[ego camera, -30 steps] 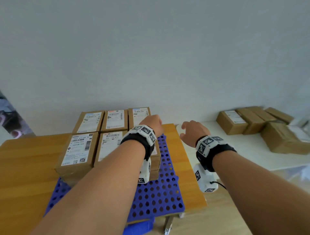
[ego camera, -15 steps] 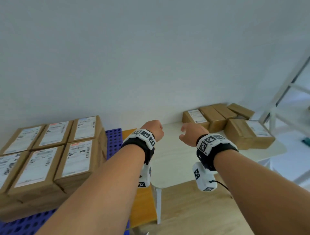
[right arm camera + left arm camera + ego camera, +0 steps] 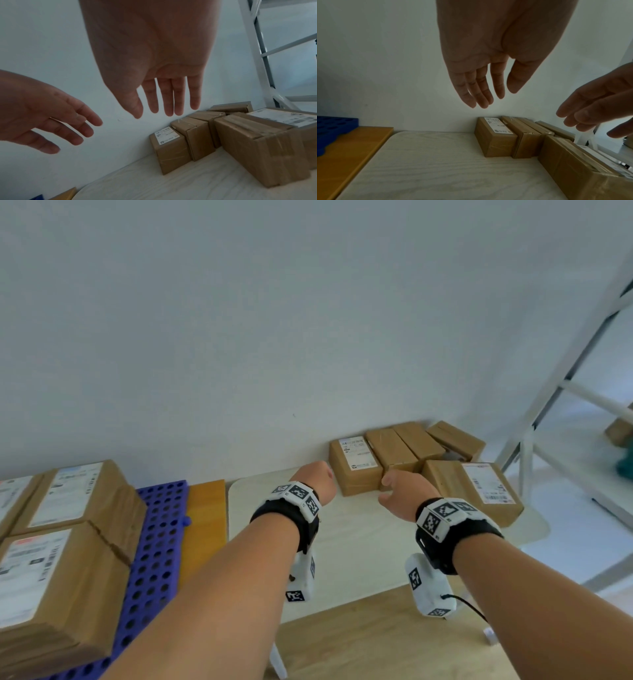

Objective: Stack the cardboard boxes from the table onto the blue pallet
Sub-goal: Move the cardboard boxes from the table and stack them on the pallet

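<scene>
Several brown cardboard boxes stand at the back of the white table (image 3: 342, 542) against the wall; the nearest one, a labelled box (image 3: 354, 465) (image 3: 495, 136) (image 3: 169, 147), is at the row's left end. A larger labelled box (image 3: 479, 487) (image 3: 260, 142) lies in front on the right. My left hand (image 3: 315, 479) (image 3: 481, 86) and right hand (image 3: 406, 491) (image 3: 164, 97) hover above the table just short of the labelled box, fingers straight, holding nothing. At the left, several boxes (image 3: 68, 546) are stacked on the blue pallet (image 3: 154, 549).
The pallet rests on an orange wooden table (image 3: 205, 522) beside the white one. A white metal shelf frame (image 3: 555, 412) stands at the right. The grey wall runs directly behind the boxes. Wooden floor shows below the table's front edge.
The view has swung right from the pallet to the white table. Both hands have travelled right and forward, and now hang close to the row of boxes.
</scene>
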